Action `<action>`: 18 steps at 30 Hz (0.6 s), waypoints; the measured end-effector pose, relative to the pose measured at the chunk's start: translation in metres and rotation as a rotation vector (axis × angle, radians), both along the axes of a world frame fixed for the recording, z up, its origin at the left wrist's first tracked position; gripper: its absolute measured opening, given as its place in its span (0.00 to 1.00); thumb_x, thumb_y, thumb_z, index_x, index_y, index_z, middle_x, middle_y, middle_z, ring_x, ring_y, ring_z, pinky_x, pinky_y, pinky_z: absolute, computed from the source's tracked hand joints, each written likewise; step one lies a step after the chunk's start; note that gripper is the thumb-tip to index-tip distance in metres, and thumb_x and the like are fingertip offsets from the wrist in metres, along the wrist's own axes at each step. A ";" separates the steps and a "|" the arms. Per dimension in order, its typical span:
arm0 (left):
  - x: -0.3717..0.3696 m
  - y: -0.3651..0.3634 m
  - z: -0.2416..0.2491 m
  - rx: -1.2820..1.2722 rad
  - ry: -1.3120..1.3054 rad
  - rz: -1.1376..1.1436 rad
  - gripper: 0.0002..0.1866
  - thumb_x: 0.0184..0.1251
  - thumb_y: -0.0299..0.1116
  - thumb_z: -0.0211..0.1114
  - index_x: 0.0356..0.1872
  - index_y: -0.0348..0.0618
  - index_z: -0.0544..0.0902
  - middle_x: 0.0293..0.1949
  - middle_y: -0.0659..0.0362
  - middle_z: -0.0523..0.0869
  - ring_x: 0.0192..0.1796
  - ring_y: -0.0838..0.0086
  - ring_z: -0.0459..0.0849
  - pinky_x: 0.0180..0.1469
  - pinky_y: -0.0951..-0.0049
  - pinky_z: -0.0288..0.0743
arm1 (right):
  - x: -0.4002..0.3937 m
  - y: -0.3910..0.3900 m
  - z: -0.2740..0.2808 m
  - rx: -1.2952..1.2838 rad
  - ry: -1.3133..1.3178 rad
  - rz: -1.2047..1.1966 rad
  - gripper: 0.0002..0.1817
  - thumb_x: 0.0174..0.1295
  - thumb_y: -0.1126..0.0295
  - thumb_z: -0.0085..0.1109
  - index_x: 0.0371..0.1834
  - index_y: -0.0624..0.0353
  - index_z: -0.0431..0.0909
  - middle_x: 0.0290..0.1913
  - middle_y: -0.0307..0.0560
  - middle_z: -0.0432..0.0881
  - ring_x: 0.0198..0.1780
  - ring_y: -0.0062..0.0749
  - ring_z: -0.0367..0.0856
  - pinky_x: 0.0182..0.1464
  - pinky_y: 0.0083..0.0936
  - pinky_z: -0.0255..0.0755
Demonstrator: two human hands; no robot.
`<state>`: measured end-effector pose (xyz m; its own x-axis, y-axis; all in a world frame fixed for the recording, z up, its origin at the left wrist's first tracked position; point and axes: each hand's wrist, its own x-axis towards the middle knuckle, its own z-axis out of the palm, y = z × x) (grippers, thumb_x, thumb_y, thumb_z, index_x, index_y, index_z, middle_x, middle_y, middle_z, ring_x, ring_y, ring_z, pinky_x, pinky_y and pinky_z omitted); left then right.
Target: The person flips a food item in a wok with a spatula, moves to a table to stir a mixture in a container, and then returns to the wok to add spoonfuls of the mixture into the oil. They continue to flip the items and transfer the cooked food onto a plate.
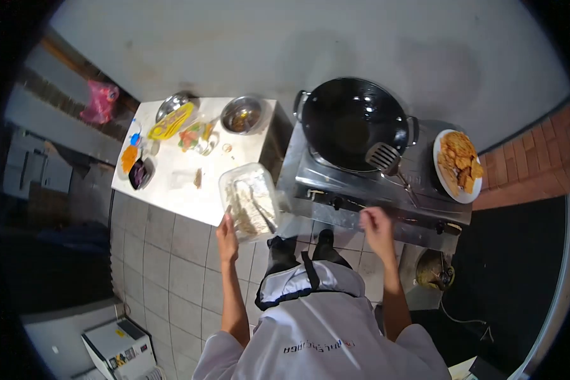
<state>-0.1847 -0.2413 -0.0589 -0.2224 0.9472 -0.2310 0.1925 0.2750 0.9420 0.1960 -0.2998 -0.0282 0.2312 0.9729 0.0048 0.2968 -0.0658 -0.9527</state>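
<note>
My left hand [228, 240] grips the near left edge of a clear plastic container [223, 183]. White flour-like powder [242, 190] lies inside, with a dark-handled utensil [261, 212] resting in it. The container is held between the white table and the stove. My right hand [377, 228] is just in front of the stove's front panel, its fingers curled together; whether they hold anything is hidden. Beyond it, a slotted spatula [392, 166] leans against the near rim of a black two-handled wok [354, 117], which has shiny liquid at its bottom.
A white plate [444, 180] of golden fried pieces [459, 158] sits at the stove's right end. On the white table [171, 164] are a metal bowl [242, 115], a yellow tray [171, 122], orange shreds [130, 157] and a dark bowl [139, 174]. A gas cylinder [434, 269] stands below right.
</note>
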 end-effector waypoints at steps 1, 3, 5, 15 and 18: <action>0.019 -0.003 0.027 -0.004 0.017 -0.001 0.28 0.78 0.46 0.45 0.63 0.29 0.70 0.58 0.47 0.77 0.61 0.68 0.72 0.63 0.71 0.63 | -0.016 0.004 -0.012 -0.068 0.163 0.176 0.10 0.69 0.72 0.50 0.49 0.63 0.75 0.36 0.41 0.78 0.37 0.22 0.77 0.39 0.21 0.75; 0.034 -0.006 0.039 -0.002 0.029 0.010 0.28 0.78 0.46 0.45 0.62 0.29 0.70 0.58 0.47 0.77 0.60 0.69 0.72 0.63 0.71 0.64 | -0.060 0.011 -0.015 -0.160 0.357 0.364 0.19 0.70 0.70 0.49 0.63 0.60 0.66 0.48 0.47 0.76 0.43 0.26 0.78 0.44 0.23 0.78; 0.037 -0.009 0.031 0.074 -0.047 -0.032 0.28 0.78 0.46 0.45 0.61 0.28 0.71 0.56 0.48 0.78 0.59 0.69 0.74 0.62 0.72 0.65 | -0.088 0.019 -0.013 -0.295 0.337 0.516 0.30 0.71 0.68 0.48 0.74 0.54 0.49 0.63 0.52 0.65 0.53 0.31 0.75 0.49 0.28 0.77; 0.018 -0.020 0.067 0.106 -0.161 -0.119 0.31 0.72 0.42 0.53 0.70 0.35 0.58 0.63 0.47 0.71 0.59 0.67 0.74 0.58 0.70 0.68 | -0.148 0.049 0.016 -0.072 0.325 0.501 0.31 0.70 0.63 0.42 0.72 0.69 0.50 0.70 0.56 0.60 0.69 0.38 0.59 0.70 0.29 0.49; -0.007 -0.019 0.055 -0.037 -0.516 -0.139 0.42 0.63 0.41 0.60 0.73 0.39 0.49 0.68 0.47 0.63 0.64 0.62 0.69 0.60 0.65 0.68 | -0.161 0.051 0.032 -0.127 0.384 0.548 0.28 0.69 0.66 0.39 0.70 0.70 0.55 0.66 0.58 0.65 0.66 0.41 0.63 0.69 0.30 0.52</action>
